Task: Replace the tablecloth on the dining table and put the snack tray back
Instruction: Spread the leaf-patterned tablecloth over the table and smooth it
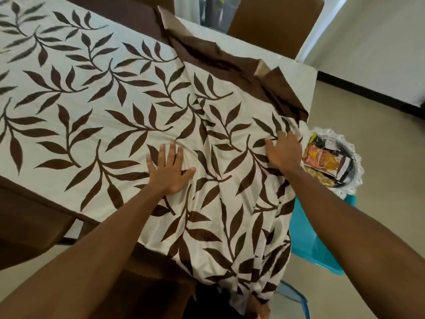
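A cream tablecloth (92,93) with brown leaves and a brown border covers most of the white dining table (296,77). Its right end is bunched and folded back, so the table's far right corner is bare, and part of the cloth hangs over the near edge. My left hand (171,170) lies flat on the cloth with fingers spread. My right hand (284,151) presses on the rumpled cloth at the table's right edge, fingers apart; I cannot tell if it pinches fabric. The snack tray (331,161), dark with snack packets on a lace doily, sits to the right on a blue plastic chair (315,238).
A brown dining chair (273,24) stands behind the table's far side. Another brown chair (30,226) is tucked at the near left. Beige floor (379,134) stretches to the right, with a white wall and dark skirting beyond.
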### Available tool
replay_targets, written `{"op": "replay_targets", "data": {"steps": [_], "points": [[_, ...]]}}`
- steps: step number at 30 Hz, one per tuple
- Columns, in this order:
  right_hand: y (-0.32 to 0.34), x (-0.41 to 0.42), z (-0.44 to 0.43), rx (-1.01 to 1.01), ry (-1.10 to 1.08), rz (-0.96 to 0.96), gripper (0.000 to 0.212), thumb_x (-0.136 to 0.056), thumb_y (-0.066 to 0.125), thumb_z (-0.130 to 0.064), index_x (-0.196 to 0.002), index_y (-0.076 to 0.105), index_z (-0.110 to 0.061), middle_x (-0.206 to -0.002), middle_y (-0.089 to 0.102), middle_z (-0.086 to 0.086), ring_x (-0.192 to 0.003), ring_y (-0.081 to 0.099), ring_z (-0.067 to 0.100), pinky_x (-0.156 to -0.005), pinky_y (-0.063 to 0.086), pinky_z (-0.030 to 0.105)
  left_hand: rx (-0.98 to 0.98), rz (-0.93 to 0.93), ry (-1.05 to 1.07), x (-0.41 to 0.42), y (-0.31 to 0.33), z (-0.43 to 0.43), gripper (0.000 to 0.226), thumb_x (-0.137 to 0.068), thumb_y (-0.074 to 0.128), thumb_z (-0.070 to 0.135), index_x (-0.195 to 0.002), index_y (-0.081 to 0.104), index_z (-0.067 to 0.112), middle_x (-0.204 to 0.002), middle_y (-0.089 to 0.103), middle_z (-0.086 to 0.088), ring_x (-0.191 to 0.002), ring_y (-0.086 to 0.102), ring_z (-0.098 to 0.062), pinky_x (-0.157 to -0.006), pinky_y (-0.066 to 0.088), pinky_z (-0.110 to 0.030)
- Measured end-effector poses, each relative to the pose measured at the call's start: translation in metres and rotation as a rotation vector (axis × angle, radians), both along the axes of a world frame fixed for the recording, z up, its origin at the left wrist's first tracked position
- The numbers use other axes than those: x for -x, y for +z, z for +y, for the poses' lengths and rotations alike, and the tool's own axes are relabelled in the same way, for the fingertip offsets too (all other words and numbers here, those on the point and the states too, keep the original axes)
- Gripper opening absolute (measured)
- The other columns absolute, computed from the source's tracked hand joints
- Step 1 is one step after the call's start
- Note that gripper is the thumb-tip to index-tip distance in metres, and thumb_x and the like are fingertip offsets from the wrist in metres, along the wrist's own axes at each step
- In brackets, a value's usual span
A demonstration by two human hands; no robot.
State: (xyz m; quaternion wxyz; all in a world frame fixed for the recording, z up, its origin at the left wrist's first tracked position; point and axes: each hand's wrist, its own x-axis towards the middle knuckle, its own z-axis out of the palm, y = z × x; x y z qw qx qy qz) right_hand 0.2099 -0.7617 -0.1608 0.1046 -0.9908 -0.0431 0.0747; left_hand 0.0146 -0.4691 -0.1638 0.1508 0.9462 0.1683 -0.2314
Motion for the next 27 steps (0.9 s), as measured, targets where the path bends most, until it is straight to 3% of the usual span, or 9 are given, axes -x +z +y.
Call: {"op": "replay_targets", "data": {"steps": [4, 7, 11, 16, 18, 20, 23, 25, 27], "points": [[0.016, 0.027, 0.043, -0.088, 0.250, -0.157, 0.052, -0.099, 0.042, -0.047, -0.138, 0.056, -0.015, -0.140, 0.054, 0.015, -0.131, 0.050, 0.034, -0.109, 0.038, 0.053, 0.011, 0.034, -0.001, -0.004, 0.006, -0.001, 0.084, -0.097, 0.018, 0.070, -0.155, -0.023, 0.024, -0.160, -0.036, -0.001, -0.147, -0.033, -0.029, -0.116, -0.016, -0.064], [0.007, 0.045, 0.072, -0.137, 0.443, 0.002, 0.056, -0.103, 0.040, -0.053, -0.147, 0.048, -0.019, -0.154, 0.043, 0.019, -0.143, 0.039, 0.035, -0.116, 0.034, 0.052, 0.014, -0.041, 0.032, -0.002, 0.009, -0.007, 0.083, -0.099, 0.026, 0.064, -0.158, -0.015, 0.023, -0.165, -0.024, -0.004, -0.150, -0.026, -0.030, -0.116, -0.013, -0.065], [-0.003, 0.041, 0.068, -0.037, 0.436, 0.085, 0.057, -0.104, 0.030, -0.059, -0.155, 0.033, -0.036, -0.168, 0.019, 0.008, -0.155, 0.015, 0.030, -0.122, 0.013, 0.062, 0.024, -0.262, 0.105, -0.001, 0.008, -0.016, 0.074, -0.098, 0.041, 0.054, -0.159, 0.011, 0.024, -0.168, 0.002, -0.010, -0.155, -0.005, -0.030, -0.117, -0.006, -0.064], [-0.007, -0.027, 0.027, 0.022, 0.301, 0.100, 0.055, -0.104, 0.023, -0.061, -0.157, 0.019, -0.046, -0.170, 0.008, 0.006, -0.156, 0.008, 0.029, -0.121, 0.007, 0.061, 0.045, -0.477, 0.161, -0.038, 0.010, -0.011, 0.053, -0.097, 0.052, 0.039, -0.146, 0.045, 0.021, -0.158, 0.035, -0.010, -0.151, 0.020, -0.029, -0.119, 0.011, -0.063], [-0.005, -0.049, 0.015, 0.007, 0.276, 0.055, 0.052, -0.105, 0.027, -0.056, -0.154, 0.033, -0.040, -0.165, 0.024, 0.010, -0.152, 0.022, 0.033, -0.119, 0.018, 0.058, 0.031, -0.539, 0.133, -0.058, 0.011, -0.007, 0.049, -0.096, 0.056, 0.036, -0.141, 0.052, 0.019, -0.153, 0.043, -0.009, -0.148, 0.028, -0.031, -0.118, 0.018, -0.062], [0.000, -0.067, 0.015, -0.082, 0.274, -0.120, 0.045, -0.101, 0.035, -0.049, -0.135, 0.055, -0.027, -0.141, 0.053, 0.010, -0.130, 0.048, 0.034, -0.107, 0.040, 0.051, 0.024, -0.573, 0.101, -0.086, 0.011, -0.006, 0.047, -0.094, 0.058, 0.033, -0.139, 0.055, 0.019, -0.151, 0.046, -0.008, -0.147, 0.030, -0.032, -0.116, 0.021, -0.063], [0.006, -0.088, 0.035, -0.196, 0.285, -0.372, 0.030, -0.098, 0.046, -0.039, -0.110, 0.064, -0.018, -0.108, 0.064, 0.006, -0.100, 0.059, 0.029, -0.085, 0.048, 0.046, -0.004, -0.563, 0.035, -0.128, 0.011, -0.006, 0.047, -0.096, 0.055, 0.037, -0.140, 0.054, 0.020, -0.153, 0.045, -0.008, -0.148, 0.028, -0.032, -0.117, 0.019, -0.063], [0.002, -0.106, 0.054, -0.220, 0.328, -0.384, 0.031, -0.098, 0.048, -0.040, -0.112, 0.065, -0.019, -0.109, 0.065, 0.005, -0.100, 0.059, 0.029, -0.084, 0.048, 0.046, -0.016, -0.514, 0.021, -0.158, 0.010, -0.007, 0.052, -0.098, 0.051, 0.043, -0.145, 0.048, 0.022, -0.158, 0.038, -0.007, -0.151, 0.022, -0.030, -0.118, 0.014, -0.062], [-0.006, -0.133, 0.069, -0.210, 0.367, -0.316, 0.041, -0.101, 0.044, -0.048, -0.126, 0.062, -0.021, -0.126, 0.063, 0.006, -0.115, 0.057, 0.031, -0.094, 0.047, 0.049, -0.032, -0.454, 0.010, -0.191, 0.004, -0.007, 0.058, -0.100, 0.045, 0.051, -0.151, 0.040, 0.025, -0.163, 0.029, -0.004, -0.153, 0.015, -0.029, -0.120, 0.009, -0.062]]}}
